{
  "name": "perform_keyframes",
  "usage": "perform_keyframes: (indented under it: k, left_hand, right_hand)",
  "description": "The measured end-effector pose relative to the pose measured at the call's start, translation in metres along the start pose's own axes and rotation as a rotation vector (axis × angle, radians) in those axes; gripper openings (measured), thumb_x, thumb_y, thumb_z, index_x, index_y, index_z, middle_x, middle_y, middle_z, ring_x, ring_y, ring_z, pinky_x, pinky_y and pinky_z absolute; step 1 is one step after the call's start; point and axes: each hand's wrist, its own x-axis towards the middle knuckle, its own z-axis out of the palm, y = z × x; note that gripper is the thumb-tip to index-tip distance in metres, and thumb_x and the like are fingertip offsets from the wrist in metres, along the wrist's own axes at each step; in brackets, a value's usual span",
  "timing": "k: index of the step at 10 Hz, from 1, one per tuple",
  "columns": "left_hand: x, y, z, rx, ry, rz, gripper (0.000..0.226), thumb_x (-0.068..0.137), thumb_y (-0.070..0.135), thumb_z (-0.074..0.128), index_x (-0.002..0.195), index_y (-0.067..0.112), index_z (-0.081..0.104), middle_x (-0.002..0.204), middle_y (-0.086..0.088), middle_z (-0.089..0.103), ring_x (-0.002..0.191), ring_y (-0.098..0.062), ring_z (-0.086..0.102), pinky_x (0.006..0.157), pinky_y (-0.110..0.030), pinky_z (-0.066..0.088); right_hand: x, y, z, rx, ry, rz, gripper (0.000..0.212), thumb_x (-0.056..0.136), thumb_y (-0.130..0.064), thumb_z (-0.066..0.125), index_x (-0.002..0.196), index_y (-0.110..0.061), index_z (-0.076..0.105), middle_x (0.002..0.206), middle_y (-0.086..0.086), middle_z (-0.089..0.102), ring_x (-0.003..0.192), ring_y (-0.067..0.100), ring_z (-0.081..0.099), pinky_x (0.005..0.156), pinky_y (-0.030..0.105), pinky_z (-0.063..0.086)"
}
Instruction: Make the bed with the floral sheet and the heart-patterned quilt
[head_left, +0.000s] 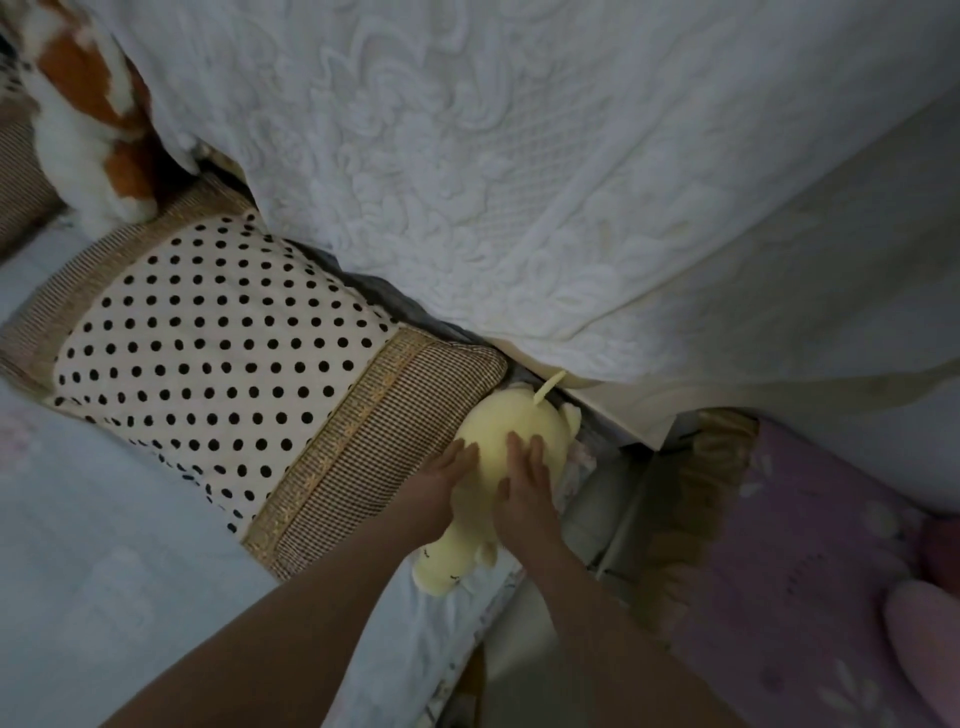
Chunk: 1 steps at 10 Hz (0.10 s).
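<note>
You are pressing both hands against a pale yellow plush toy (519, 410) lying low in the centre of the frame. Your left hand (441, 486) is lying along its left side with the fingers straight. Your right hand (524, 486) is resting flat on top, fingers straight and slightly spread. Neither hand is curling round the toy.

The toy is sitting just right of a polka-dot pillow (218, 353) with a woven tan border and is touching the pillow's end.

The pale blue bedding (119, 571) is spreading across the lower left of the frame, under the pillow and your left forearm. Its print is too faint to make out.

A white cover (519, 156) with a raised pattern is filling the upper half. An orange and white plush (88, 119) is standing at the upper left. A purple patterned mat (810, 571) is lying at the lower right.
</note>
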Motion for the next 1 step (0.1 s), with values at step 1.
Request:
perform_keyframes:
  k: [1]
  left_hand:
    - [-0.0053,0.0033,-0.0078,0.048,0.061,-0.025,0.089,0.09,-0.008,0.048,0.156,0.032,0.004,0.165,0.006,-0.002,0.151,-0.025,0.01,0.118,-0.036,0.028]
  right_hand:
    - [0.0007,-0.0029,-0.0064,0.024,0.047,0.012,0.061,0.103,-0.006,0.032,0.157,-0.019,0.006,0.164,0.009,-0.005,0.151,0.03,0.0,0.118,0.047,0.019]
